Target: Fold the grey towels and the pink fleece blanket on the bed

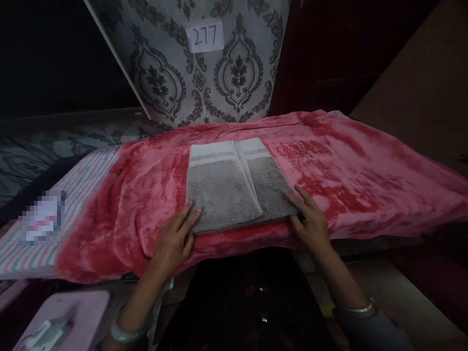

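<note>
You rest your left hand [174, 239] and right hand [310, 222], fingers loosely spread, at the near corners of the folded grey towel [219, 187], apparently to keep it flat and square on the red blanket [354, 180], which gives broad, soft support.

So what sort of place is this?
Probably a bedroom in a home, though I can't be sure: there's a large red blanket, a striped sheet beside it and patterned wallpaper behind.

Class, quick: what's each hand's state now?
Left hand: touching gray cloth, near left corner; grip unclear.
Right hand: touching its near right corner; grip unclear.
</note>
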The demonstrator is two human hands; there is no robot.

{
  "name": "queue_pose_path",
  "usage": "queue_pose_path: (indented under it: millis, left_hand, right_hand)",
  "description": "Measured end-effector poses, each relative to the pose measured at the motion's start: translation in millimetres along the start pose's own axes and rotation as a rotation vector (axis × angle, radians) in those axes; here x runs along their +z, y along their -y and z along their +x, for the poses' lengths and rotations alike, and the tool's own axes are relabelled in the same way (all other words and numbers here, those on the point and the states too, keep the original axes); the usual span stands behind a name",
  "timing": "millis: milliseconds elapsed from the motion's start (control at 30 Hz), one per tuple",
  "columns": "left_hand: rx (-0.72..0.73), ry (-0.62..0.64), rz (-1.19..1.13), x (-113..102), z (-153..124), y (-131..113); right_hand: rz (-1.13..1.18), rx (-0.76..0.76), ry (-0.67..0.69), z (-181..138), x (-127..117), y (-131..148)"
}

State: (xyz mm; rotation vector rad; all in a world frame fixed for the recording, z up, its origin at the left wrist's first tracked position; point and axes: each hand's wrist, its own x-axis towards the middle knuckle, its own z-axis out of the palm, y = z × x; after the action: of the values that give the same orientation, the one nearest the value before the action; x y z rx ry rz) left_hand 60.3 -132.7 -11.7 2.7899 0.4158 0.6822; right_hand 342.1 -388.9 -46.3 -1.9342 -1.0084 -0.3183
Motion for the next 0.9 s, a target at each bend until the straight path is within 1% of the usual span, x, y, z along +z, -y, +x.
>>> queue_pose_path:
  millis: [67,167,267,400,533,600,733,800,900]
  left_hand:
    - [-0.004,0.043,0.018,2,1,1]
    - [-0.024,0.096,-0.007,7,1,5]
    - [-0.040,0.080,-0.029,10,-1,8]
    - [-0.036,0.076,-0.045,9,-5,10]
    - [0.000,0.047,-0.036,9,-8,11]
    - [0.024,0.013,-0.014,9,-8,10]
    - [0.082,-0.123,0.085,2,-5,0]
    - [0.153,-0.098,0.100,-1,1,-11]
    - [0.242,-0.003,0.053,4,11,-32]
  right_hand:
    - [0.013,-0.026,0.023,2,-1,-2]
    - [0.004,0.001,0.021,2,-1,-4]
    - [-0.011,0.029,-0.005,-1,0,-6]
    - [0.024,0.052,-0.034,-2,1,-7]
    - [0.015,0.046,-0.032,-3,-1,-8]
    - [-0.010,0.033,-0.027,-3,-1,-9]
    - [-0.081,-0.030,-0.003,-2,-3,-10]
    - [-0.101,-0.090,0.033,-1,-3,-12]
    - [-0.087,-0.173,0.113,-1,-1,-14]
